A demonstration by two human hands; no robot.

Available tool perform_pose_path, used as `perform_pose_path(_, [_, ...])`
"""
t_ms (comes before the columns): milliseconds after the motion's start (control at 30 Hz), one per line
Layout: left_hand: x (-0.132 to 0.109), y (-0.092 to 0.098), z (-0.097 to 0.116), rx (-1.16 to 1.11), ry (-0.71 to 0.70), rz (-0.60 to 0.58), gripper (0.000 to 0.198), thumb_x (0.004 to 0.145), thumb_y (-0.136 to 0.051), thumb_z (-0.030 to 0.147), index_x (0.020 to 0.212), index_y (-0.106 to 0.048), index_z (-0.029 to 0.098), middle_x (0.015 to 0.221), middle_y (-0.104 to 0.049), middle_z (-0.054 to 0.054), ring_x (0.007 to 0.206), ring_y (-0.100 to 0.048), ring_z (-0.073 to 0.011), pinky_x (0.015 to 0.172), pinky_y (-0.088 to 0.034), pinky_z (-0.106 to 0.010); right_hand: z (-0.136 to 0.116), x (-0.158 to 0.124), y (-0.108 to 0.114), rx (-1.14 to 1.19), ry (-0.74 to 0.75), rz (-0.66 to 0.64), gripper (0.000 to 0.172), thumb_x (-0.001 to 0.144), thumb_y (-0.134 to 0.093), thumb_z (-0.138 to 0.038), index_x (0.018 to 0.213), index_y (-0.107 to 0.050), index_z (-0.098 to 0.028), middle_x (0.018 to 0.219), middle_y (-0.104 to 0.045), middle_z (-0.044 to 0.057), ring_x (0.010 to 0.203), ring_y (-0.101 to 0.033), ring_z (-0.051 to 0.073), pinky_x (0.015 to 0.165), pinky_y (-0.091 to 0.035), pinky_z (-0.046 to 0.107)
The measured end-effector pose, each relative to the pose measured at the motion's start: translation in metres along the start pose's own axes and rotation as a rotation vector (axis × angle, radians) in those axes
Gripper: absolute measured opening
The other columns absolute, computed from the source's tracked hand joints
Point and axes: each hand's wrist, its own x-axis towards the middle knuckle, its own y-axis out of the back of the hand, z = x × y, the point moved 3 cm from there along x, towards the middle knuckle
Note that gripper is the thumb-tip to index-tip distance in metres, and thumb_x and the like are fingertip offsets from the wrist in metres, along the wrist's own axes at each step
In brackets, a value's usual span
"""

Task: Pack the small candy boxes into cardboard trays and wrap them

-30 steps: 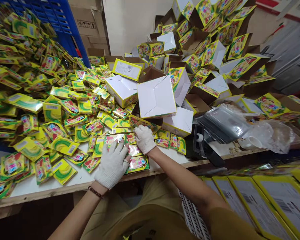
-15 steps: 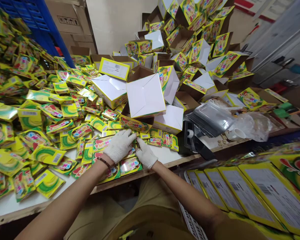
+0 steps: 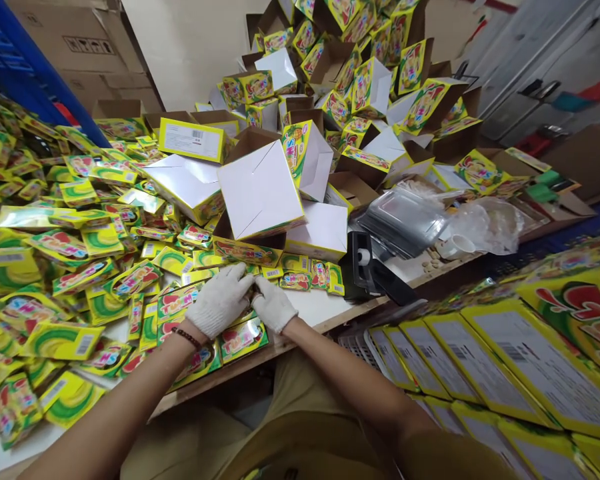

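My left hand (image 3: 220, 301), in a white knit glove, lies over rows of small yellow-green candy boxes (image 3: 244, 339) laid face up at the table's front edge. Its fingers stretch toward the right. Close beside it, my gloved right hand (image 3: 275, 305) has its fingers bent down at the right end of those rows. The fingertips of both hands nearly meet over the boxes. Whatever lies under the right fingers is mostly hidden. Just beyond the hands, more small boxes (image 3: 296, 280) lie in a short line.
A large heap of loose candy boxes (image 3: 70, 247) covers the left side. Bigger display cartons (image 3: 260, 190) are piled at the back. A black tape dispenser (image 3: 363, 267), clear plastic trays (image 3: 405, 220) and a white cup (image 3: 456, 247) sit to the right. Filled cartons (image 3: 510, 360) stand lower right.
The view has swung to the right, so everything sits further left. My hands stay over the same rows, with the right fingers drawn slightly closer to the left hand.
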Motion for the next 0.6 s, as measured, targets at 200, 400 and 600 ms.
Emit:
perform_pose_path(200, [-0.005, -0.004, -0.006, -0.025, 0.026, 0.059, 0.019, 0.082, -0.053, 0.017, 0.096, -0.066, 0.019, 0.108, -0.062, -0.013, 0.100, -0.059, -0.0273, 0.088, -0.052, -0.041, -0.005, 0.036, 0.016, -0.269, -0.008, -0.143, 0.028, 0.090, -0.046, -0.030, 0.106, -0.068, -0.025, 0.101, -0.073, 0.003, 0.089, -0.063, 0.019, 0.077, -0.047, 0.027])
perform_pose_path(400, [-0.004, -0.013, 0.004, 0.069, 0.040, 0.010, 0.025, 0.085, -0.050, 0.016, 0.103, -0.067, 0.013, 0.114, -0.062, -0.018, 0.109, -0.058, -0.0323, 0.094, -0.050, -0.045, -0.006, 0.052, 0.021, -0.330, 0.058, -0.266, 0.024, 0.088, -0.049, -0.028, 0.098, -0.071, -0.025, 0.100, -0.074, 0.001, 0.087, -0.063, 0.018, 0.075, -0.045, 0.026])
perform_pose_path(600, [-0.006, -0.009, -0.001, 0.015, 0.057, 0.095, 0.026, 0.084, -0.051, 0.017, 0.106, -0.065, 0.014, 0.121, -0.062, -0.018, 0.111, -0.059, -0.0313, 0.095, -0.051, -0.044, -0.005, 0.057, 0.022, -0.194, 0.160, -0.293, 0.040, 0.085, -0.052, -0.023, 0.123, -0.064, -0.025, 0.121, -0.070, 0.001, 0.107, -0.062, 0.018, 0.093, -0.046, 0.026])
